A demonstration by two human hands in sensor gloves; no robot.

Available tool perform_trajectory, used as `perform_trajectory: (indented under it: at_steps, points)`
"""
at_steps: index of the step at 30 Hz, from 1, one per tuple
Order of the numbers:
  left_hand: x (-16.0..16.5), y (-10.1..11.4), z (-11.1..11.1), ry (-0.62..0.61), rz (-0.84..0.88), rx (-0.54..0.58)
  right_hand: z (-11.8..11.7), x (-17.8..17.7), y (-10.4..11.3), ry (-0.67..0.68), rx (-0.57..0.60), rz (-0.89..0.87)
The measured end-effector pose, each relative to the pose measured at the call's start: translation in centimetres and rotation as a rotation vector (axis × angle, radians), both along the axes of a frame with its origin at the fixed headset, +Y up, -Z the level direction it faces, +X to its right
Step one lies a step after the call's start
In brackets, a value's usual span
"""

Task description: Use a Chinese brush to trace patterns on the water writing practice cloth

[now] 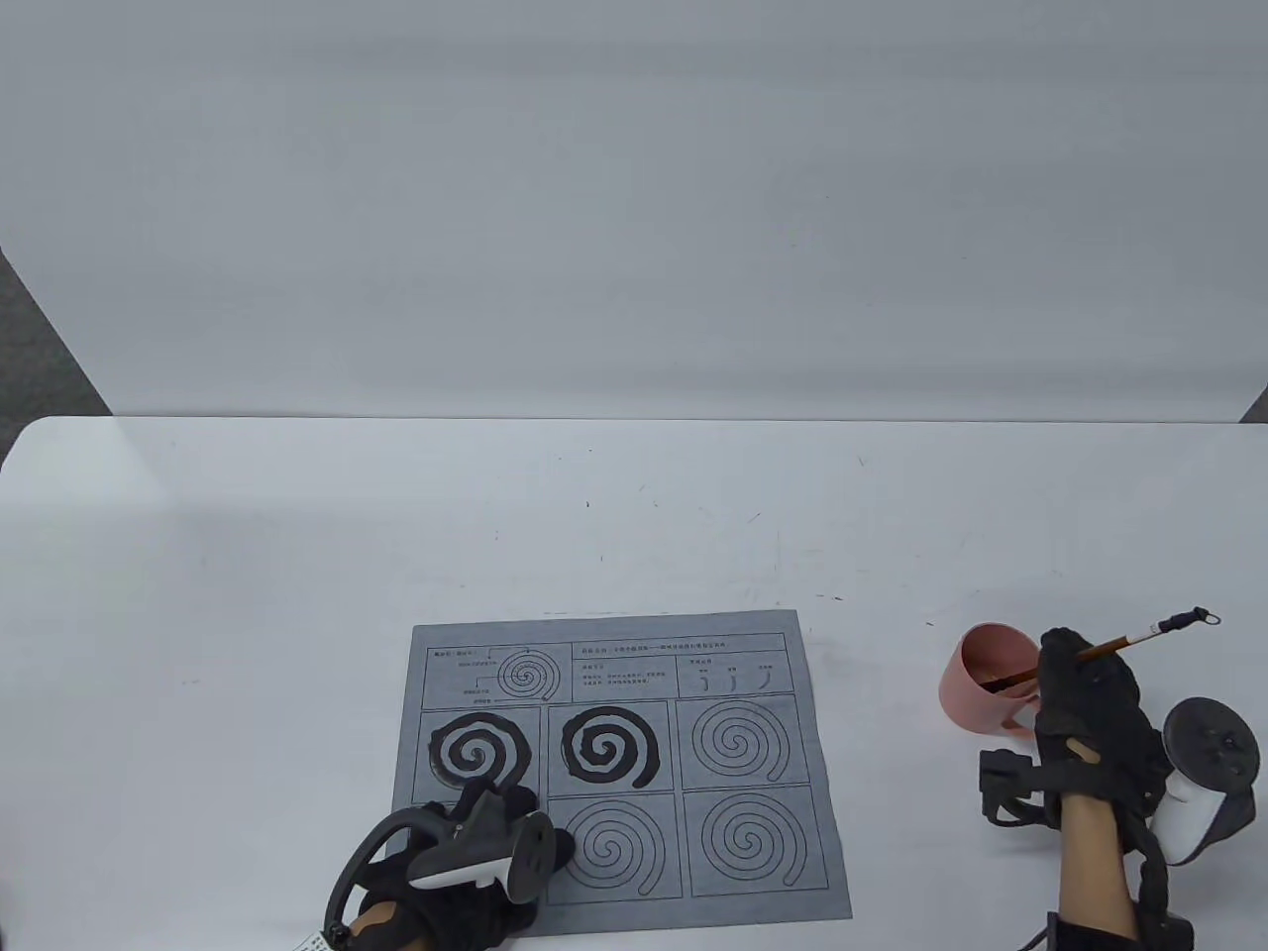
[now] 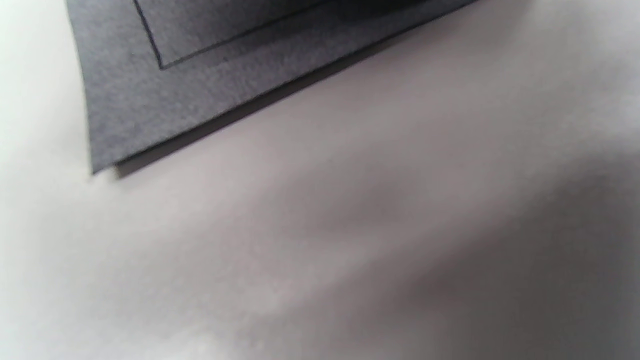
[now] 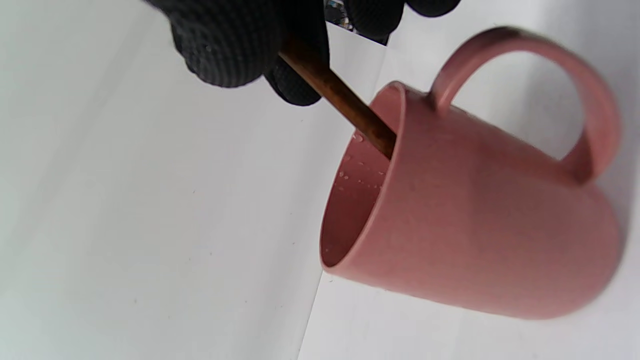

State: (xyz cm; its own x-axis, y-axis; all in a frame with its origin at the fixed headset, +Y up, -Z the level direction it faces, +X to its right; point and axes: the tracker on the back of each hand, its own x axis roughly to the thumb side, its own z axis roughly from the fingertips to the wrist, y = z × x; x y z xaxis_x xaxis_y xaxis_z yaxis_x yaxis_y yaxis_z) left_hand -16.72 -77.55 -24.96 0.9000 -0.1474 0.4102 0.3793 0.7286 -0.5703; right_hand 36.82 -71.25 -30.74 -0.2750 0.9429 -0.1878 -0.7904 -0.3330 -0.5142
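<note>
The grey water writing cloth lies near the table's front, printed with six spiral panels; the two upper-left spirals are traced black. My left hand rests on the cloth's lower left part; a corner of the cloth shows in the left wrist view, the fingers do not. My right hand grips the brown brush, whose tip dips into the pink mug. In the right wrist view my fingers pinch the brush shaft, which enters the mug; the tip is hidden inside.
The white table stretches wide behind and to the left of the cloth. A white wall panel stands at the table's back edge. The mug stands to the right of the cloth, its handle toward my right hand.
</note>
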Motion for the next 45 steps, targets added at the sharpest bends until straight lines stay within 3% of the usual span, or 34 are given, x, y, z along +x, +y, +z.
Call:
perform_trajectory:
  at_steps: [7, 13, 21, 28, 33, 41, 45]
  points:
    - [0.0, 0.0, 0.0, -0.001, -0.005, -0.002, 0.8, -2.4, 2.4, 0.063, -0.009, 0.252]
    - [0.0, 0.0, 0.0, -0.001, -0.008, -0.003, 2.2, -3.3, 4.8, -0.011, 0.167, 0.455]
    - [0.1, 0.0, 0.1, -0.007, -0.021, -0.004, 4.8, -0.2, 6.8, -0.120, 0.290, 0.305]
    - [0.2, -0.1, 0.2, -0.009, -0.028, -0.004, 5.8, 3.8, 5.2, -0.200, 0.278, 0.086]
    - [0.2, -0.1, 0.2, -0.008, -0.027, -0.005, 5.7, 5.1, 3.8, -0.249, 0.206, 0.049]
    - [0.2, -0.2, 0.2, -0.009, -0.028, -0.005, 6.5, 6.2, 3.2, -0.317, 0.218, -0.025]
    - [0.2, -0.1, 0.3, -0.011, -0.034, -0.005, 6.4, 5.9, 3.5, -0.268, 0.333, -0.090]
